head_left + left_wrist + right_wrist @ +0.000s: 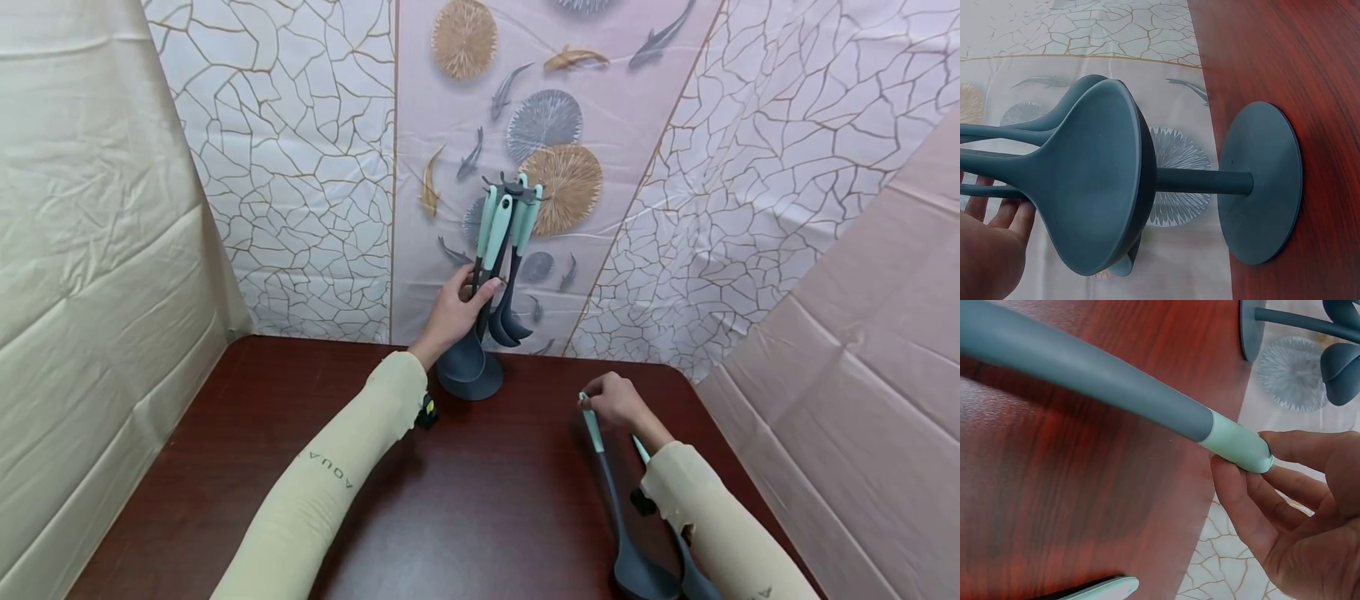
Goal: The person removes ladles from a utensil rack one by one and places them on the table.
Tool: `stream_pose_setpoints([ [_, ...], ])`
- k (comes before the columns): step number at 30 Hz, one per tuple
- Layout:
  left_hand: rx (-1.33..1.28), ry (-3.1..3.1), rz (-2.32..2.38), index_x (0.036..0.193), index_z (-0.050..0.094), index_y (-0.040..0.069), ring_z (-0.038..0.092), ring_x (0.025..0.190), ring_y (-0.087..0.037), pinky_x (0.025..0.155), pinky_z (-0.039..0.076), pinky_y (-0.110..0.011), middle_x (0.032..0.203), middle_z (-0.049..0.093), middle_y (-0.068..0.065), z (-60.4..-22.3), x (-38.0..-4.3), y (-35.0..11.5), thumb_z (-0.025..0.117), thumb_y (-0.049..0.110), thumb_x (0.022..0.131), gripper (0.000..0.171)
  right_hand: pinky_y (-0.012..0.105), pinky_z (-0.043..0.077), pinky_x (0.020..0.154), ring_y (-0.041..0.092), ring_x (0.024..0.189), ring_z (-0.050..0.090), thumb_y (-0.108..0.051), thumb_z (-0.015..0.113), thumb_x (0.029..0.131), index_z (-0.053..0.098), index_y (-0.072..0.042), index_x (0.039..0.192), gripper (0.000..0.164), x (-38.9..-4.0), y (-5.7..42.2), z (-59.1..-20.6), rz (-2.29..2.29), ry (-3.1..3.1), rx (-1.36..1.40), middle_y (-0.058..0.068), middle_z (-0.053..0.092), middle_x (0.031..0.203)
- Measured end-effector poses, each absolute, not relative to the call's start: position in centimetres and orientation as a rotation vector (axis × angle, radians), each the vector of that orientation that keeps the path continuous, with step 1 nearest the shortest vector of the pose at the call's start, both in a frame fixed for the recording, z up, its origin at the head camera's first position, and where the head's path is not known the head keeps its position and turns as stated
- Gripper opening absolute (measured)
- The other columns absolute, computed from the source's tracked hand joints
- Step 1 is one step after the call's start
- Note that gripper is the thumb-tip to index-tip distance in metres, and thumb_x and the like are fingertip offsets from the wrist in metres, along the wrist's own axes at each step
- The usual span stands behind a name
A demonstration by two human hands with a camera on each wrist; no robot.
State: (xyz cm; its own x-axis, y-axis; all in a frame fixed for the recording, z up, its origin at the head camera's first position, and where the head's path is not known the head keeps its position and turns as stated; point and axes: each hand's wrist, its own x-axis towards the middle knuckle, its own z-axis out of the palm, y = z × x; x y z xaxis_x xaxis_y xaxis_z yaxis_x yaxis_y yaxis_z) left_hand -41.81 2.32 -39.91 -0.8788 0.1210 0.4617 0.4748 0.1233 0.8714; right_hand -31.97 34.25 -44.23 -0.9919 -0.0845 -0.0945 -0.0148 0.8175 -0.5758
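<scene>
My left hand (459, 307) is at the hanging utensils, its thumb and fingers around their dark shafts below the mint handles. They hang on a dark utensil stand (516, 190) with a round base (1260, 181). A wide ladle bowl (1094, 181) faces the left wrist camera; the fingertips are partly hidden behind the shafts. At the right, my right hand (617, 400) pinches the mint handle end (1241, 447) of a ladle (611, 492). The handle slants up from the table, and its dark head points toward me, partly cut off by the frame's lower edge.
Another mint-handled utensil (686, 554) lies beside the ladle, partly under my right forearm. The dark red wooden table (480, 500) ends at a patterned cloth backdrop (322, 167). Pale cloths hang at the left (97, 275) and right (847, 350).
</scene>
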Motion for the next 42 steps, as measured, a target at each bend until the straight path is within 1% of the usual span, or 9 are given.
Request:
stream_pose_setpoints([
  [2,-0.583,-2.128,-1.816,0.136,0.055,0.031,0.067,0.093,-0.012,0.082,0.054,-0.038,0.116,0.063,0.003,-39.9,-41.8,2.3,0.06,0.069,0.086,0.063,0.045,0.059,0.061,0.022,0.066,0.068,-0.005,0.064,0.093,0.072,0.006,0.108,0.02,-31.9,34.3,-44.5,-0.946,2.85,-0.066,0.013,0.073,0.092],
  [5,-0.581,-2.132,-1.812,0.136,0.055,0.031,0.067,0.093,-0.011,0.082,0.054,-0.039,0.116,0.063,0.003,-40.0,-41.9,2.3,0.059,0.07,0.086,0.063,0.045,0.059,0.061,0.022,0.064,0.068,-0.005,0.064,0.093,0.072,0.005,0.106,0.018,-31.9,34.3,-44.8,-0.944,2.844,-0.062,0.013,0.072,0.09],
  [12,-0.57,-2.154,-1.809,0.137,0.053,0.033,0.067,0.095,-0.011,0.083,0.054,-0.039,0.116,0.062,0.003,-40.0,-41.8,2.3,0.059,0.072,0.085,0.065,0.045,0.058,0.06,0.023,0.065,0.067,-0.007,0.068,0.091,0.074,0.003,0.102,0.015,-31.6,34.2,-45.1,-0.907,2.848,-0.05,0.011,0.071,0.085],
  [18,-0.576,-2.14,-1.821,0.137,0.054,0.031,0.067,0.094,-0.012,0.083,0.054,-0.039,0.116,0.063,0.002,-39.8,-41.6,2.2,0.06,0.07,0.086,0.065,0.044,0.058,0.059,0.023,0.063,0.067,-0.006,0.068,0.091,0.073,0.003,0.101,0.014,-31.5,34.2,-45.5,-0.916,2.824,-0.031,0.01,0.069,0.079],
  [22,-0.573,-2.136,-1.829,0.137,0.054,0.03,0.066,0.095,-0.013,0.083,0.054,-0.041,0.116,0.063,0.001,-39.7,-41.6,2.2,0.06,0.069,0.086,0.064,0.043,0.059,0.059,0.022,0.064,0.068,-0.006,0.068,0.092,0.072,0.004,0.104,0.017,-31.3,34.2,-45.7,-0.934,2.804,-0.025,0.011,0.07,0.082],
  [28,-0.556,-2.176,-1.812,0.138,0.053,0.033,0.065,0.097,-0.011,0.084,0.053,-0.04,0.118,0.062,0.004,-39.7,-41.5,2.2,0.058,0.073,0.084,0.067,0.041,0.058,0.057,0.023,0.063,0.069,-0.006,0.069,0.091,0.072,0.005,0.105,0.018,-31.2,34.2,-46.0,-0.944,2.783,0.016,0.011,0.072,0.088],
  [32,-0.56,-2.167,-1.816,0.137,0.053,0.033,0.066,0.097,-0.012,0.085,0.053,-0.041,0.118,0.062,0.003,-39.7,-41.6,2.2,0.059,0.073,0.084,0.066,0.041,0.058,0.057,0.022,0.062,0.068,-0.006,0.071,0.09,0.071,0.004,0.102,0.016,-31.3,34.1,-46.3,-0.92,2.782,0.045,0.013,0.069,0.084],
  [36,-0.57,-2.16,-1.819,0.138,0.053,0.033,0.066,0.097,-0.012,0.084,0.054,-0.04,0.117,0.062,0.003,-39.8,-41.7,2.2,0.059,0.072,0.085,0.065,0.041,0.059,0.058,0.023,0.063,0.067,-0.007,0.073,0.089,0.067,0.004,0.099,0.016,-31.3,34.1,-46.6,-0.873,2.793,0.076,0.015,0.065,0.083],
  [42,-0.573,-2.161,-1.822,0.138,0.053,0.033,0.066,0.097,-0.012,0.084,0.054,-0.04,0.117,0.062,0.003,-39.7,-41.6,2.2,0.059,0.072,0.085,0.066,0.04,0.058,0.056,0.025,0.064,0.066,-0.007,0.075,0.087,0.059,0.002,0.092,0.019,-31.2,34.2,-47.0,-0.86,2.8,0.103,0.015,0.06,0.084],
])
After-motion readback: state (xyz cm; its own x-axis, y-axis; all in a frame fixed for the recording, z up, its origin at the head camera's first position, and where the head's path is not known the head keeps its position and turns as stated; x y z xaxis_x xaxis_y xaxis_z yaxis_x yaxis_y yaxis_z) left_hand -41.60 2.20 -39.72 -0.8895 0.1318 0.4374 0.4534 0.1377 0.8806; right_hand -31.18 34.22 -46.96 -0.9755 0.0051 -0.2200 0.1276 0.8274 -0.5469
